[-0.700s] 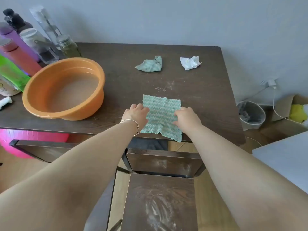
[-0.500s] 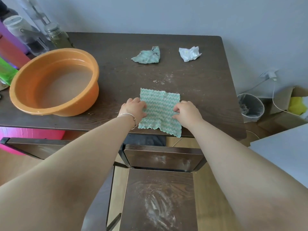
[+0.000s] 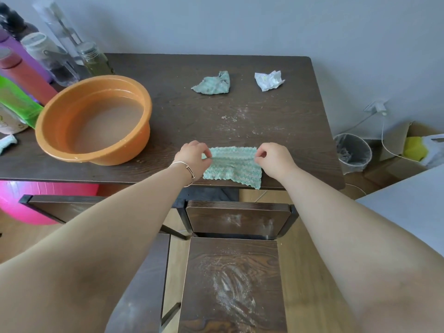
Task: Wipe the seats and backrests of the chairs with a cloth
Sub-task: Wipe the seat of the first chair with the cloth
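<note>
- L hand [image 3: 192, 156] pinches the green cloth [image 3: 233, 168] at its left side: thumb & forefinger closed on the fabric, other fingers curled. Thin bracelet [image 3: 186, 166] on the wrist.
- R hand [image 3: 274, 159] pinches the same cloth at its right side, thumb & forefinger tips together on it.
- Cloth lies on the dark wood table [image 3: 182, 116] at the near edge, approx. centre. Its near-right corner hangs just over the edge. The strip betw. the two pinches stands up in a ridge. I read it as a fold but can't say for sure.
- Chair right below me: backrest [image 3: 237, 221] sits just beneath the table's near edge in view, seat [image 3: 230, 284] closer. Both have whitish dusty smears.
- 2nd chair [image 3: 139, 272] to the left, mostly behind the L forearm.
- Orange basin [image 3: 96, 150] w/ cloudy water on the table's left, well apart from the cloth.
- Far side of table: crumpled green rag [image 3: 212, 83], w/ crumpled white paper [image 3: 268, 80] near it.
- Bottles [image 3: 60, 56] at the back-left corner. Bin [image 3: 352, 152] on the floor right of the table.
</note>
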The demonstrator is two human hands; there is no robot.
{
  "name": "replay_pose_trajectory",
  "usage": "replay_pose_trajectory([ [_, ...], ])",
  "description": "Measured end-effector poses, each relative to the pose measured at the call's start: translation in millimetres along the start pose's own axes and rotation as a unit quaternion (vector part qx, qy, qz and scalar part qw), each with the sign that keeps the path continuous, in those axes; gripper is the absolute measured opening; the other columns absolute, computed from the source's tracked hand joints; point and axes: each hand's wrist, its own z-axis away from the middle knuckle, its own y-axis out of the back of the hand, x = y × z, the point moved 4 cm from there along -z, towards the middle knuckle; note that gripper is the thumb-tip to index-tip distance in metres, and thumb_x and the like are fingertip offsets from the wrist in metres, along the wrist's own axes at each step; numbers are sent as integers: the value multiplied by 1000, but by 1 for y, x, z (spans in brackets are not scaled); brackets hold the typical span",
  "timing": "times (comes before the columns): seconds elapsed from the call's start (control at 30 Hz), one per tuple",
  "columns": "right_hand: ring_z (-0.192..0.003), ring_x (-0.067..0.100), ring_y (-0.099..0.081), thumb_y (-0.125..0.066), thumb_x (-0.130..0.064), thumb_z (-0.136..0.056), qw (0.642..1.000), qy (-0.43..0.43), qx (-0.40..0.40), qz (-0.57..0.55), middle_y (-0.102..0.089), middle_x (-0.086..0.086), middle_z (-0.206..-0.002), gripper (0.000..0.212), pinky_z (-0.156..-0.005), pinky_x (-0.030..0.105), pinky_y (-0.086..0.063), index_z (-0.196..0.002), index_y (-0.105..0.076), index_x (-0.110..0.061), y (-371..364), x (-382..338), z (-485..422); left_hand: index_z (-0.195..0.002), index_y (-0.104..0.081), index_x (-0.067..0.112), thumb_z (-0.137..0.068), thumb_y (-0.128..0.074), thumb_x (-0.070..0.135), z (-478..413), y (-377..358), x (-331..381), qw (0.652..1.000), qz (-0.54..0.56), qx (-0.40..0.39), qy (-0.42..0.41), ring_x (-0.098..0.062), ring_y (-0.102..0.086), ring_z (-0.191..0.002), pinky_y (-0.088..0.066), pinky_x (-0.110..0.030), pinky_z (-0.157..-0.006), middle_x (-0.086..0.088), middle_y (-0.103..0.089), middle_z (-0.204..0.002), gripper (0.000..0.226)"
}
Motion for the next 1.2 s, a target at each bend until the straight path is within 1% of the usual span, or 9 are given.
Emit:
replay_pose_trajectory([
  [0.07, -83, 16, -60, -57, -19, -94, 999, -10, 8, -43, -64, -6, -95, 9, -69, 30, -48, -92, -67, -19, 13, -6, 15, -97, -58, 23, -93, -54, 27, 16, 17, 7, 999, 36, 11, -8, -18, -53, -96, -40, -29, -79, 3, -56, -103, 7],
  [0.23, -83, 10, -61, -59, -22, -95, 995, -23, 40, -83, -65, -7, -91, 7, -68, 26, -51, -97, -66, -22, 35, -23, 59, -95, -59, 23, -91, -57, 27, 63, 47, 15, 995, 97, 21, -9, -10, -56, -71, -38, -23, -59, 4, -62, -88, 6],
  [0.3, -82, 9, -62, -60, -22, -95, 994, -23, 49, -98, -66, -6, -93, 8, -65, 22, -47, -98, -68, -22, 41, -30, 82, -97, -59, 24, -91, -59, 29, 86, 55, 17, 994, 103, 17, -18, -9, -57, -74, -39, -21, -59, 7, -61, -89, 7],
  [0.4, -85, 10, -63, -61, -22, -94, 992, -28, 61, -105, -68, -4, -96, 10, -73, 26, -51, -98, -70, -21, 43, -35, 120, -100, -61, 26, -90, -62, 32, 120, 60, 17, 995, 95, 15, -28, -12, -58, -82, -40, -23, -67, 8, -61, -93, 12],
  [0.53, -88, 13, -65, -63, -22, -93, 989, -55, 66, -125, -68, -5, -94, 7, -81, 34, -57, -93, -70, -24, 28, -31, 172, -94, -64, 27, -90, -63, 31, 166, 50, 17, 994, 104, -4, -23, -9, -56, -76, -38, -20, -57, 8, -62, -87, 7],
  [0.67, -89, 13, -65, -64, -22, -92, 986, -73, 51, -137, -68, -8, -91, 7, -84, 40, -58, -91, -69, -26, 4, -19, 217, -94, -64, 25, -90, -64, 31, 209, 30, 15, 994, 103, -31, -23, -9, -56, -75, -38, -19, -55, 7, -62, -85, 7],
  [0.83, -87, 13, -66, -64, -21, -93, 981, -100, 19, -166, -68, -8, -91, 7, -82, 39, -59, -90, -69, -26, -31, 0, 271, -91, -64, 26, -89, -66, 32, 258, -10, 7, 991, 117, -65, 11, -10, -59, -74, -41, -20, -56, 7, -63, -83, 6],
  [1.03, -86, 12, -65, -64, -20, -94, 978, -124, -61, -158, -68, -7, -91, 7, -83, 41, -59, -91, -68, -25, -91, 47, 322, -85, -63, 27, -86, -67, 32, 314, -88, -8, 982, 132, -112, 75, -14, -61, -75, -43, -22, -60, 6, -64, -80, 6],
  [1.2, -79, 12, -67, -63, -20, -94, 971, -147, -104, -157, -69, -5, -88, 7, -79, 39, -60, -93, -69, -22, -138, 89, 344, -89, -64, 24, -87, -67, 29, 340, -159, -17, 976, 131, -139, 107, -12, -56, -76, -42, -22, -61, 6, -64, -82, 6],
])
